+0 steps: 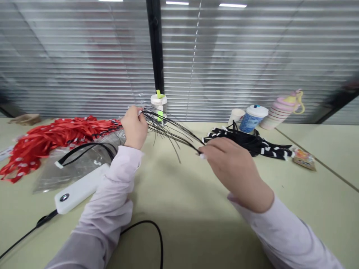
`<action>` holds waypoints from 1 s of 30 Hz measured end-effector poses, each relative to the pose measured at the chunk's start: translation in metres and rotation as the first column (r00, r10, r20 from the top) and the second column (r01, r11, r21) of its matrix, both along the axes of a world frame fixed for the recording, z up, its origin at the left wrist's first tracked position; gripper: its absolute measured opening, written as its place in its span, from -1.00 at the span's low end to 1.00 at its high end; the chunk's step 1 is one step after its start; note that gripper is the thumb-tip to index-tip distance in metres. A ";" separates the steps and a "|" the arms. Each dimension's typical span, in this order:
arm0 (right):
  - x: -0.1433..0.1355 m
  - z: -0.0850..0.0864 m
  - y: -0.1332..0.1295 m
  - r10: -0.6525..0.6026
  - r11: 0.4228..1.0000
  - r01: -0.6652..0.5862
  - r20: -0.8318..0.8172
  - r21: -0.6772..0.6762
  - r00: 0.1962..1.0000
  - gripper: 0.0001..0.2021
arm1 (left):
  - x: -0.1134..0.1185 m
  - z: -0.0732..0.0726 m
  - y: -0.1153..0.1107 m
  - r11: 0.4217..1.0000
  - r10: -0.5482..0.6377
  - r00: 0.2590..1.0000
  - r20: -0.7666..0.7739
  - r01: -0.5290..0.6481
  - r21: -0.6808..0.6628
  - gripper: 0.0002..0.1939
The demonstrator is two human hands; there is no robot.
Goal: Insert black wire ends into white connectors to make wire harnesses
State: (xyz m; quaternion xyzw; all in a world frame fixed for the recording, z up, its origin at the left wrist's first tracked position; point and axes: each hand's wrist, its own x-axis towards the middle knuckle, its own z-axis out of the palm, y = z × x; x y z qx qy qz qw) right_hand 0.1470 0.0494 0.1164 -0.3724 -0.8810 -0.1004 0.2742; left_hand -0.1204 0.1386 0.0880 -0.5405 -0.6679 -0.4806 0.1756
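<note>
A bundle of thin black cords (179, 130) stretches between my two hands above the table. My left hand (135, 127) is closed around its left end, with a bit of white at the fingertips. At the other end, my right hand (235, 168) pinches the cords, and a small white piece shows by the thumb. Several loose strands hang below the bundle's middle. Beyond my right hand lies a heap of black straps with white ends (249, 142). Red ribbons with white dots (64, 130) lie beside my left hand, their dark cord ends toward it.
A white power bank (81, 188) with a black cable lies near my left forearm, by a clear plastic bag (56, 172) and a black strap loop. At the back stand a lidded cup (159, 102), a blue cup (252, 119), a paper cup and a pink bottle (279, 112); a small packet (304, 158) lies right.
</note>
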 end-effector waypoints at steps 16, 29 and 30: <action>-0.035 -0.033 -0.034 0.169 0.936 -0.272 0.396 0.221 0.903 -0.79 | 0.006 -0.001 -0.004 0.995 0.087 0.992 0.092 -0.092 0.049 -0.46; 0.010 -0.012 -0.019 0.006 0.984 -0.050 0.255 0.168 0.967 -0.85 | 0.032 0.010 -0.027 0.989 0.062 0.988 -0.144 -0.080 -0.123 -0.43; 0.012 -0.012 -0.018 -0.043 0.980 -0.003 0.230 0.198 0.972 -0.84 | 0.034 0.010 -0.027 0.994 0.049 0.990 -0.133 -0.061 -0.092 -0.42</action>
